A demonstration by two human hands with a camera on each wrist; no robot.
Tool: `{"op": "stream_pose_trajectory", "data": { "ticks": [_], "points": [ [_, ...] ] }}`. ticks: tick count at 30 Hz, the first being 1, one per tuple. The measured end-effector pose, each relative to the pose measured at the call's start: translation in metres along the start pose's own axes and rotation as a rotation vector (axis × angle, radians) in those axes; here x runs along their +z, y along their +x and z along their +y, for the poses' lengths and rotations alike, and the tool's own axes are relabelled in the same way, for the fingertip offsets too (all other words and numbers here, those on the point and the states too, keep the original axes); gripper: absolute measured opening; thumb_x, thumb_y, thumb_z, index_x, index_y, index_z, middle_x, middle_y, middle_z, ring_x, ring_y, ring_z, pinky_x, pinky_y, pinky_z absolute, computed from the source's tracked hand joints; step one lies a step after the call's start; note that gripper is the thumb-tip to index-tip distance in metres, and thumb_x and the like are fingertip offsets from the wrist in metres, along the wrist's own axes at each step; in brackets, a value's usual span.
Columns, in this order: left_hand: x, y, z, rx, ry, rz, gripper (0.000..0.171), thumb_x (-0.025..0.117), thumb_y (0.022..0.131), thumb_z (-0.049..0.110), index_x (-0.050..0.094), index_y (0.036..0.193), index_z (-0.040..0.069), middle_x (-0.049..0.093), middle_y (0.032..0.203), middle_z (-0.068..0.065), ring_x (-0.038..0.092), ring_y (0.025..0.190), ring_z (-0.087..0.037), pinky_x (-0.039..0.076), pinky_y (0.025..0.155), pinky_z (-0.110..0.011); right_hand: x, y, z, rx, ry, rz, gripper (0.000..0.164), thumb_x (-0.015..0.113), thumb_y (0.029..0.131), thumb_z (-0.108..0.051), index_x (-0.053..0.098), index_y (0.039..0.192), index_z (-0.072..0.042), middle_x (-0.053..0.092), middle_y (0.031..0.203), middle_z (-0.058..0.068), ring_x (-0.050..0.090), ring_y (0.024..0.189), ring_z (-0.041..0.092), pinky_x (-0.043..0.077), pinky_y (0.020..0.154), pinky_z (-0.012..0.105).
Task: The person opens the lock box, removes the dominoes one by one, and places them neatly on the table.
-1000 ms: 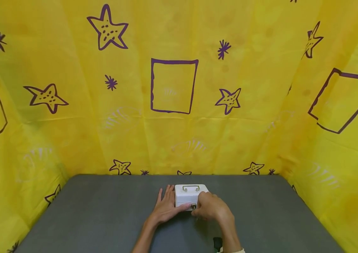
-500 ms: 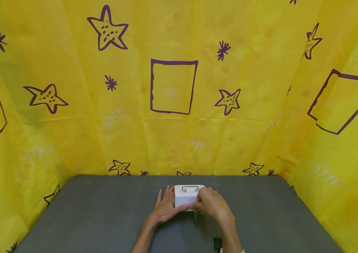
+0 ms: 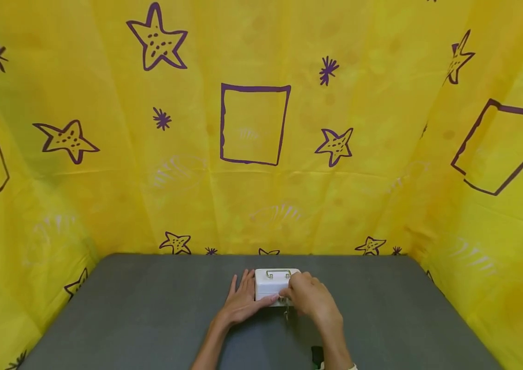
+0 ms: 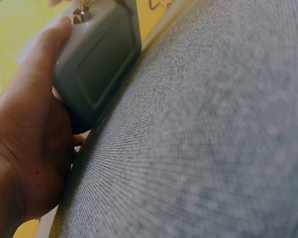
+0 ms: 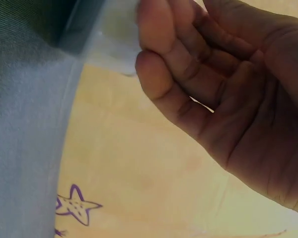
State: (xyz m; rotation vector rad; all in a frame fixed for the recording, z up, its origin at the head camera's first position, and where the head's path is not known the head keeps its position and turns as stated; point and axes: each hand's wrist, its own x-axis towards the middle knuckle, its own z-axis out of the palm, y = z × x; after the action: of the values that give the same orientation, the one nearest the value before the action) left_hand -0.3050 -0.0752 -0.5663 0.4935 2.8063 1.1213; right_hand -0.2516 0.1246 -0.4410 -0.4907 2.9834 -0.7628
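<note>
A small white cash box (image 3: 265, 289) with a folding metal handle (image 3: 278, 273) sits on the grey table, its lid down. My left hand (image 3: 240, 302) holds its left front corner, fingers along the side and thumb across the front, beside the lock (image 4: 81, 18). At that lock my right hand (image 3: 313, 299) has its thumb and forefinger on the key, whose grip is mostly hidden. A second key (image 3: 286, 313) dangles below. In the right wrist view, the other fingers (image 5: 156, 74) curl near the box's right end (image 5: 111, 42).
The grey table (image 3: 160, 313) runs out on both sides of the box. Yellow cloth (image 3: 187, 205) with purple starfish drawings hangs behind it and at both sides. A dark item (image 3: 318, 355) lies beside the right wrist.
My right thumb has shifted from below the lock up to its upper left as the hand turned. The hanging key now shows below. The left hand and the box stay in place.
</note>
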Motion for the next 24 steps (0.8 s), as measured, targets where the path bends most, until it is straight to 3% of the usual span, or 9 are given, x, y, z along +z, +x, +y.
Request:
{"op": "stream_pose_trajectory", "data": {
  "ticks": [6,9,18,24],
  "points": [
    [0.001,0.005,-0.003,-0.003,0.003,0.011,0.108,0.059,0.094,0.07,0.024,0.162,-0.006,0.022,0.172,-0.025,0.011,0.164,-0.043,-0.002,0.132,-0.064,-0.012,-0.005,0.004,-0.019,0.06,-0.14,0.028,0.088,0.083,-0.017,0.068,0.065,-0.009,0.055,0.053,0.001,0.053,0.049,0.016,0.042,0.049,0.029],
    [0.001,0.007,-0.005,-0.002,0.002,0.023,0.108,0.06,0.094,0.068,0.023,0.162,-0.007,0.022,0.172,-0.026,0.012,0.164,-0.043,-0.003,0.132,-0.064,-0.015,-0.006,0.005,-0.048,0.056,-0.159,0.027,0.091,0.077,-0.011,0.067,0.064,-0.011,0.056,0.053,0.0,0.054,0.051,0.016,0.043,0.05,0.029],
    [0.004,0.006,-0.008,-0.016,0.008,0.001,0.11,0.058,0.094,0.071,0.021,0.164,-0.004,0.02,0.173,-0.024,0.01,0.165,-0.041,-0.004,0.133,-0.062,-0.01,-0.005,0.005,-0.084,0.029,-0.108,0.027,0.092,0.073,-0.008,0.067,0.063,-0.013,0.057,0.047,-0.001,0.055,0.044,0.014,0.046,0.052,0.029],
    [0.003,0.005,-0.008,-0.012,0.01,-0.002,0.11,0.059,0.093,0.07,0.022,0.163,-0.005,0.02,0.173,-0.024,0.01,0.165,-0.04,-0.004,0.133,-0.062,-0.009,-0.004,0.004,-0.059,-0.058,0.008,0.033,0.096,0.065,-0.015,0.064,0.063,-0.016,0.057,0.064,-0.002,0.052,0.058,0.015,0.042,0.055,0.032]
  ]
}}
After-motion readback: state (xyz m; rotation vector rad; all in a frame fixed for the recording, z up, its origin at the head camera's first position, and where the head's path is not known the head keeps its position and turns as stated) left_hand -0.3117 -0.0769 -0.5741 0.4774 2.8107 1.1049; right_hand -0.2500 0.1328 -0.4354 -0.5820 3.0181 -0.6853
